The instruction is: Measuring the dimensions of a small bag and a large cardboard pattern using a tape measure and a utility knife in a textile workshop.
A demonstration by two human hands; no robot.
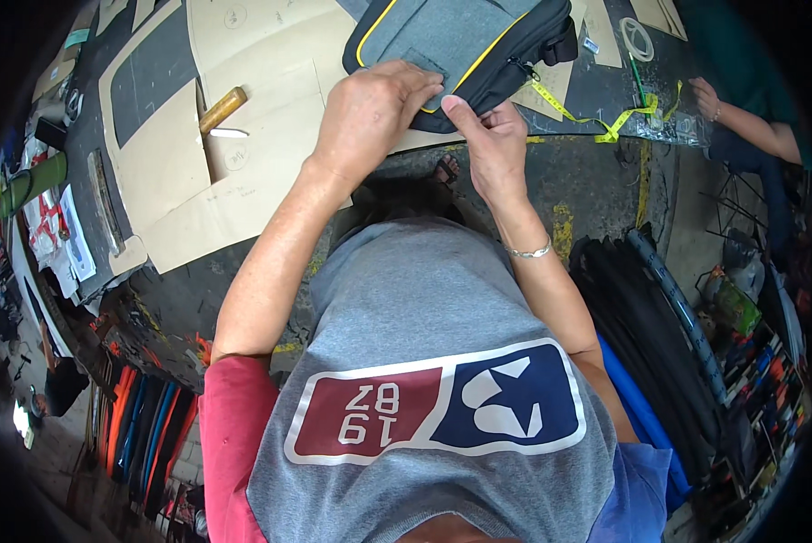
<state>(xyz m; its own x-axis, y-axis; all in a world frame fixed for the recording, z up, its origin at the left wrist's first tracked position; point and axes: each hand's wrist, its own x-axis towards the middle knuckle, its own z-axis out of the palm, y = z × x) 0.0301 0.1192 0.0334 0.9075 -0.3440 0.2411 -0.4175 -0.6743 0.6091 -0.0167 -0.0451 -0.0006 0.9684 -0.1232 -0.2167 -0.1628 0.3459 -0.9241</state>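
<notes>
Well along, judging by the visible face of the bag (465, 41): grey front already joined to black sides, yellow trim already run along its border, zip apparently fitted at the right. Lying close to the near edge of the surface (596, 89), right of its middle, lower end toward that edge, upper end cut off from view. Back and inside out of sight, so cannot tell how much remains there.

Apparently still being worked or checked at the lower front. Left hand (370, 109) laid over the dark patch there, fingers close together, thumb hidden; cannot tell whether pinching anything. Right hand (495, 143) pinching the lower rim, thumb on top, fingers curled beneath. No needle or other tool discernible in either, so perhaps only a small detail left at this spot.

To the left, card (184, 222) spread out past the near edge of the surface, with a wooden handle (223, 109) resting on top, out of use. Toward the right edge, a yellow tape (612, 129) lying loose, likewise untouched. Nothing visible to settle whether any measuring or cutting remains.
</notes>
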